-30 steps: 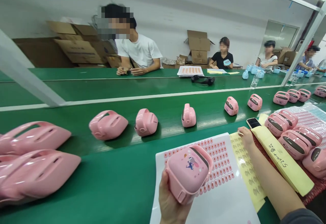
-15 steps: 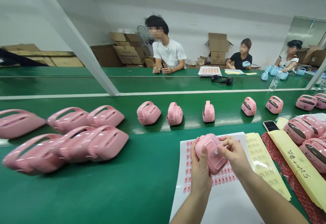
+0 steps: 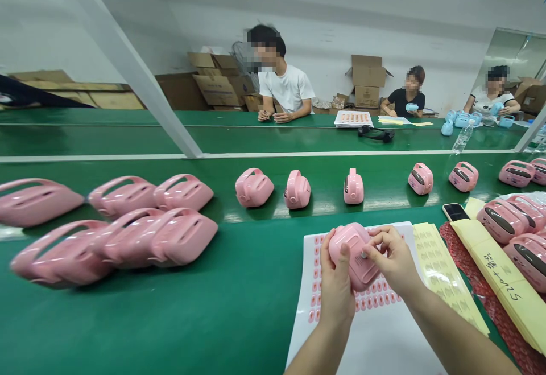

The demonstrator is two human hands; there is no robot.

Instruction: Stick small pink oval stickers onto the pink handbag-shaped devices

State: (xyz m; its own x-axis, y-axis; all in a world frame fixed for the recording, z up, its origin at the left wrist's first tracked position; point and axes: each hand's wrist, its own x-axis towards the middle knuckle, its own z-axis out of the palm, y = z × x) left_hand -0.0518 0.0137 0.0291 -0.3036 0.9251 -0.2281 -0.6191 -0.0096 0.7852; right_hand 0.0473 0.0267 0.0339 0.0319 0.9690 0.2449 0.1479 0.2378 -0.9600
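Observation:
My left hand (image 3: 338,284) is wrapped round a pink plastic device (image 3: 355,235), its thumb lying across the flat underside, which is turned up toward me. Small dark print on a label (image 3: 359,260) shows on that underside. At the label's right edge, the thumb and fingers of my right hand (image 3: 390,255) are pinched together. Beneath both hands lies a white sheet (image 3: 313,250) with rows of small pink stickers. A yellow sheet of labels (image 3: 439,267) lies just to the right.
Several pink handled devices (image 3: 183,238) stand at left, with others (image 3: 296,189) along the green bench. A phone (image 3: 455,211), yellow sheets (image 3: 503,278), red bubble wrap (image 3: 473,272) and more pink devices lie at right. Across the bench sit three people, near a bottle (image 3: 464,137) and blue devices.
The whitish glint at my right fingertips is smaller, and dark print now shows on the device's underside. The co-worker at far right has lifted a blue device. The view has shifted slightly.

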